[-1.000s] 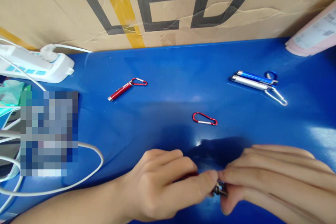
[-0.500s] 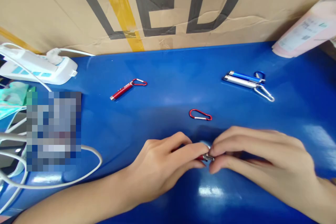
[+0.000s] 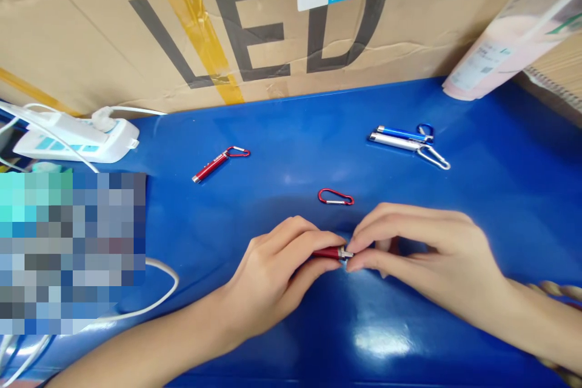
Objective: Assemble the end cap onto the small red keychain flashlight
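Note:
My left hand [image 3: 277,270] is closed around a small red penlight [image 3: 326,253], its silver end pointing right. Thumb and fingertips of my right hand [image 3: 422,248] pinch a small metal piece [image 3: 349,254] at that silver end; whether it is joined to the body I cannot tell. Just beyond my hands lies a loose red carabiner [image 3: 335,197]. Farther left rests a second red penlight [image 3: 211,167] with a red carabiner on it. To the right, a blue penlight [image 3: 402,132] and a silver penlight [image 3: 394,142] lie side by side, each with its own carabiner.
A cardboard box [image 3: 91,24] stands along the back of the blue table [image 3: 282,145]. At the left are a white power strip [image 3: 116,139] and a white cable [image 3: 175,279] near a blurred-out area. A pink-filled bottle [image 3: 482,66] stands at the back right.
The view has shifted, showing more of the box and its label. My fingers have moved so that more of the held penlight's red body shows, lying nearly level. My right hand still pinches its end.

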Action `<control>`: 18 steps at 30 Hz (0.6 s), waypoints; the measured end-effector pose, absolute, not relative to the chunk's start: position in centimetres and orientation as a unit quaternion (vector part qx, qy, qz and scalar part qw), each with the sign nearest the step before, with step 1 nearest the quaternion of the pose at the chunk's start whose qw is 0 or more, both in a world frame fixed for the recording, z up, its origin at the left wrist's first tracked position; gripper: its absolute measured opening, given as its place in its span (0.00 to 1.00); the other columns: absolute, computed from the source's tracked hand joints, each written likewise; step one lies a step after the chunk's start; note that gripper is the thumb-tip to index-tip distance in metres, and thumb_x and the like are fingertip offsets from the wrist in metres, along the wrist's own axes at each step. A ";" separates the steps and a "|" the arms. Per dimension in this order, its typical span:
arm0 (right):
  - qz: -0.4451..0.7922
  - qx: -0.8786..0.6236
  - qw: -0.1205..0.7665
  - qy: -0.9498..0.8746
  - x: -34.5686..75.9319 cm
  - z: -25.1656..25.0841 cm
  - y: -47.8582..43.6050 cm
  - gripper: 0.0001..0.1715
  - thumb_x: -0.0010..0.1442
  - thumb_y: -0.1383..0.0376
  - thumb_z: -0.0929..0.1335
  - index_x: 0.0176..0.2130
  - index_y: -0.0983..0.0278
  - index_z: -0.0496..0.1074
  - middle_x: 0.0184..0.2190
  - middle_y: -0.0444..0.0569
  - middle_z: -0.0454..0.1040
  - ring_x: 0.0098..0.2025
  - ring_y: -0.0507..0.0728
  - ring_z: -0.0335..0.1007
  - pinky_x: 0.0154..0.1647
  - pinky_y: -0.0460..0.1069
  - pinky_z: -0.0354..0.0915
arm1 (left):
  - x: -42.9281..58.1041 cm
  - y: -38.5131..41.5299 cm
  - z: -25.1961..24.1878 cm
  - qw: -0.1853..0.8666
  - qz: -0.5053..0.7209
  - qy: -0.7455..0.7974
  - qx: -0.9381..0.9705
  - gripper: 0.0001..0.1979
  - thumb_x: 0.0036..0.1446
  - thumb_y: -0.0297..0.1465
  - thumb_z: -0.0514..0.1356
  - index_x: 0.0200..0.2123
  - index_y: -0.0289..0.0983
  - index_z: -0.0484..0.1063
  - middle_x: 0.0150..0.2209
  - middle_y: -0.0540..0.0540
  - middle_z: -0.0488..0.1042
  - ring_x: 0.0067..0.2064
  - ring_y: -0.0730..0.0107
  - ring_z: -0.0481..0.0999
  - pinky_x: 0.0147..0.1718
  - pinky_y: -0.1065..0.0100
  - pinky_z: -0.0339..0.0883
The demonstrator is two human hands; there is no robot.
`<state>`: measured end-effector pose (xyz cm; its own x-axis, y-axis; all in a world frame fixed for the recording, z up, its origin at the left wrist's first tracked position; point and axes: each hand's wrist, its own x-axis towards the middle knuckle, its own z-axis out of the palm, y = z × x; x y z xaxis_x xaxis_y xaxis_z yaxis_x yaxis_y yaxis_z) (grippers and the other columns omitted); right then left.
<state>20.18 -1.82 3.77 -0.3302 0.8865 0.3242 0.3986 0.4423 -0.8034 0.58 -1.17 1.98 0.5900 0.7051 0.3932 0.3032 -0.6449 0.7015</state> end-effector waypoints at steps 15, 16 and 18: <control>0.337 -0.434 0.388 -0.740 20.2 3.9 -1.8 0.12 0.54 0.61 0.72 0.23 0.64 0.74 0.23 0.43 0.75 0.18 0.46 0.65 0.18 0.42 0.63 | 0.6 -1.1 2.2 0.302 0.314 0.282 0.855 0.07 0.64 0.26 0.52 0.40 0.32 0.70 0.31 0.45 0.75 0.30 0.71 0.68 0.32 0.68 0.66; 0.338 -0.437 0.382 -0.741 20.2 3.9 -1.7 0.12 0.54 0.61 0.72 0.23 0.64 0.74 0.23 0.43 0.75 0.18 0.46 0.65 0.18 0.42 0.63 | 0.6 -1.1 2.2 0.304 0.312 0.282 0.855 0.06 0.63 0.25 0.53 0.40 0.31 0.70 0.31 0.45 0.75 0.30 0.71 0.67 0.32 0.69 0.65; 0.336 -0.446 0.363 -0.746 20.3 3.7 -1.6 0.12 0.53 0.61 0.72 0.23 0.64 0.74 0.22 0.43 0.75 0.18 0.46 0.64 0.18 0.41 0.62 | 0.6 -1.0 2.1 0.307 0.304 0.282 0.856 0.06 0.62 0.24 0.54 0.39 0.31 0.70 0.31 0.45 0.75 0.29 0.72 0.66 0.32 0.69 0.64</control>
